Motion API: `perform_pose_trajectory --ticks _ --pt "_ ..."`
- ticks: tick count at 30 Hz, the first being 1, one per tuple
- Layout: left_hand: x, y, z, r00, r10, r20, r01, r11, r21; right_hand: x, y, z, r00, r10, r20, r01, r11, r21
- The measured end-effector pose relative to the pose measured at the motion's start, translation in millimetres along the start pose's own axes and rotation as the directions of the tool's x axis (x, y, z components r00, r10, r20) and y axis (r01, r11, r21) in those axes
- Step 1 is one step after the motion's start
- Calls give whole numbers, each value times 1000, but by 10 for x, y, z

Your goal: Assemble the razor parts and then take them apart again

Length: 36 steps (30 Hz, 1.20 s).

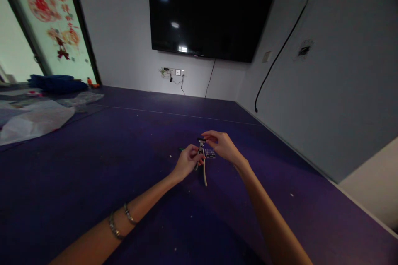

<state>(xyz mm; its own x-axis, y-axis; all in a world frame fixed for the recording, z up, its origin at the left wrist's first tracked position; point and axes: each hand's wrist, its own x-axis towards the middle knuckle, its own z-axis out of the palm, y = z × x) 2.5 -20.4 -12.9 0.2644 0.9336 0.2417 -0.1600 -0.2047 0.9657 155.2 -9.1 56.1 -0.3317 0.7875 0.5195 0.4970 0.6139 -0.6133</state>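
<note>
In the head view my left hand (pixel 186 162) is closed around the lower part of a small black-and-silver T-shaped piece (pixel 201 143), whose exact kind I cannot make out. My right hand (pixel 224 145) pinches at the dark top end of the same piece, with thumb and fingertips together. A thin beige strip or tube (pixel 205 178) extends down from beside my left fingers; whether it is joined to the piece is unclear. Just behind the hands, a small grey patterned block (pixel 210 153) lies on the purple surface. A thin green item (pixel 181 149) pokes out beyond my left hand.
The purple surface (pixel 124 198) carries scattered white specks. Plastic sheets (pixel 40 118) and a dark blue cloth (pixel 59 84) lie at the far left, near a small orange item (pixel 90 82). A large television (pixel 211 12) and a hanging black cable (pixel 281 49) are on the walls.
</note>
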Motion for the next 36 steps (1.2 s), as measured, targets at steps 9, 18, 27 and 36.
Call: perform_pose_trajectory --ticks 9,18,27,36 --pt "87 57 -107 992 76 -100 -81 995 -52 10 4 -10 981 146 -125 -147 989 -2" --pt "227 32 -244 977 26 -214 -68 979 -191 -52 50 249 900 303 312 -339 938 66" --pt "232 63 -253 992 -7 -126 -25 967 -253 -15 112 526 953 180 243 -215 968 129" --pt "424 -150 -666 960 49 -277 69 914 400 -138 167 557 838 533 -116 -527 735 -426"
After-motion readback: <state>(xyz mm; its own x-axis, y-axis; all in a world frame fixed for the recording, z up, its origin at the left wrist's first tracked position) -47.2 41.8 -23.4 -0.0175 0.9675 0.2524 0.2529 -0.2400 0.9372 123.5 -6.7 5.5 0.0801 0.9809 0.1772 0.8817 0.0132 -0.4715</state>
